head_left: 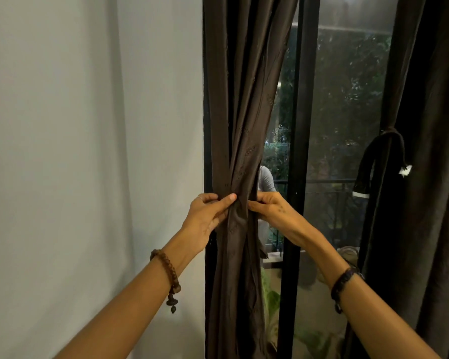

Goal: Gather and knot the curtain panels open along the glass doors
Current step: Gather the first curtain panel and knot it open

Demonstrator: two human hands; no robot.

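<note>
Head view, both hands [210, 213] [268, 207] gripping curtain panel [240, 112]

Bare wall [75, 151] to the left leaves open air beside the gathered curtain panel [241, 112], which hangs against the door's left edge. Right of it, the black door frame post [300, 151] and the glass [347, 112] block any reach outward. Farther right, a second dark curtain [430, 177] with a looped tie-back [381, 156] closes that side.
</note>
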